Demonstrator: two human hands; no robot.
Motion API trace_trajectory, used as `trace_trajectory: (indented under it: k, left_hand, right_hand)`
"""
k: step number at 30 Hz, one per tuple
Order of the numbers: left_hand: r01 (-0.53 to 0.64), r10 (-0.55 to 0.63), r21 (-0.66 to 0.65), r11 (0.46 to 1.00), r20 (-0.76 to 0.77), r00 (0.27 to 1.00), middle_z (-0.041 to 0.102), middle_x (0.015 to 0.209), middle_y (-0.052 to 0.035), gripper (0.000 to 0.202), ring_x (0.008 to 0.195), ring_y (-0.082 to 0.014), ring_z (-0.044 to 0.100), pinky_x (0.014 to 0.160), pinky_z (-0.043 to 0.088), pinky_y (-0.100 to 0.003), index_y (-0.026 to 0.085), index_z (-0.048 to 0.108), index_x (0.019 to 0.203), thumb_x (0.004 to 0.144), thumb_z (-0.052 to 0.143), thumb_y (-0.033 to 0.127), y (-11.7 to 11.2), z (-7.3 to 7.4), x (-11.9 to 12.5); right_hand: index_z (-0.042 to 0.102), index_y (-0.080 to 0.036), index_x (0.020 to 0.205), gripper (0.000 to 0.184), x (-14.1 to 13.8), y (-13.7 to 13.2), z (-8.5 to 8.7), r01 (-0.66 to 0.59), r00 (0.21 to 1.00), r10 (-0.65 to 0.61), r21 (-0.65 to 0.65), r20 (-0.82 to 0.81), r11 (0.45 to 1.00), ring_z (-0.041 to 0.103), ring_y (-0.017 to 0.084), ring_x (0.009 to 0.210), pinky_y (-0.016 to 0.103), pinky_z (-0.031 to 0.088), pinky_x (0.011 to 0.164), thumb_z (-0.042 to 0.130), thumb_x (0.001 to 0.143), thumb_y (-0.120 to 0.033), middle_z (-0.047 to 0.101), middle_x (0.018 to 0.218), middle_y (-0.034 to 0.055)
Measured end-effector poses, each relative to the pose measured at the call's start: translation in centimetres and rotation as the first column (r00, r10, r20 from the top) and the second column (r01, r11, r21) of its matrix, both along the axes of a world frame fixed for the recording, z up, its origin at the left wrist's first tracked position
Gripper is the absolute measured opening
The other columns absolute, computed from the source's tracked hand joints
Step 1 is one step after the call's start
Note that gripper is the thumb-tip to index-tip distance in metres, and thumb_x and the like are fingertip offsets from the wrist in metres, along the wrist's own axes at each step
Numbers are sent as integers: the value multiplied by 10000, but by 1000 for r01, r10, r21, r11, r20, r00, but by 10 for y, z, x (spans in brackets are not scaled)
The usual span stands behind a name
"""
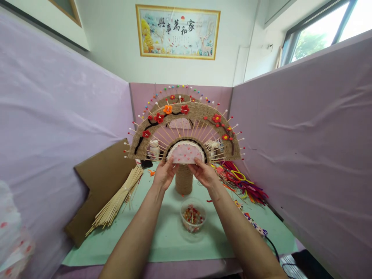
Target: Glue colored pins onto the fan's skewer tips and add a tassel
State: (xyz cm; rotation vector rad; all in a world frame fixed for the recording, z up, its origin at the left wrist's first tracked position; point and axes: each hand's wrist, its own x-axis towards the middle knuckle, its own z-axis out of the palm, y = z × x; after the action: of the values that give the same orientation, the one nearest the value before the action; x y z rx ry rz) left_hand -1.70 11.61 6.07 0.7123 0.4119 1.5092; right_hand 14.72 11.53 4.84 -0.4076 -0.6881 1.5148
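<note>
A half-round fan wound with brown twine is held upright in front of me. Its thin sticks end in red and white beads, and red and orange flowers decorate the band. Across its lower middle is a pink dotted half-circle of cloth edged in white and black. My left hand grips the fan's bottom edge on the left, thumb in front. On the right, my right hand pinches the same edge. Behind it, a similar fan with coloured beads is partly hidden. A twine-wrapped cylinder stands below the held fan.
A clear tub of beads sits on the green tabletop. To the left lie a bundle of thin sticks and brown cardboard. Colourful pipe cleaners and a patterned glue gun with a cord lie right.
</note>
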Motion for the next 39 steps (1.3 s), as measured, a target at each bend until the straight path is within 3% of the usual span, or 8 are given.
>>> trace_trajectory:
  k: [5,13,19,23,31,39]
  left_hand:
    - [64,-63,6,998,-25,998,736,866,-26,159,835,-150,697,870,553,-347,168,640,794,707,771,142,-3,-6,-1]
    - [-1,1,1,1000,34,999,739,898,-30,150,840,-141,698,874,559,-308,165,666,874,746,713,103,-5,-12,6]
    - [-39,38,8,999,56,998,736,909,-23,195,863,-148,699,891,554,-322,186,648,900,735,729,121,-1,-21,-7]
    - [-80,82,-40,996,70,994,736,893,-13,181,890,-148,699,912,550,-332,191,632,866,735,733,117,8,-27,-16]
    - [-71,90,-150,986,126,988,740,817,-22,113,810,-117,707,928,539,-307,158,631,882,819,629,64,21,-7,-9]
    - [-44,74,-304,952,89,993,724,746,-50,121,689,-121,693,735,595,-244,136,639,898,840,578,50,-10,0,13]
  right_hand:
    - [682,-213,861,195,-3,0,-3,-13,1000,13,17,-14,1000,713,136,855,247,595,811,780,703,-154,761,866,-7]
    - [685,-226,850,246,-3,-8,-5,-9,1000,8,60,28,998,708,131,867,247,586,824,821,651,-175,762,890,-18]
    - [696,-177,902,303,14,-35,-15,-31,962,29,5,271,999,709,170,901,261,563,786,837,634,-189,749,971,57]
    - [707,-173,916,297,33,-59,-29,19,917,-8,-24,399,1000,697,143,770,245,548,683,828,651,-228,747,897,55]
    - [719,-185,829,293,54,-71,-41,141,885,-111,-34,451,989,626,98,664,205,498,611,840,621,-352,712,763,18]
    - [712,-206,815,323,48,-70,-37,143,876,-120,-14,468,990,608,103,663,241,484,655,845,597,-404,697,752,9]
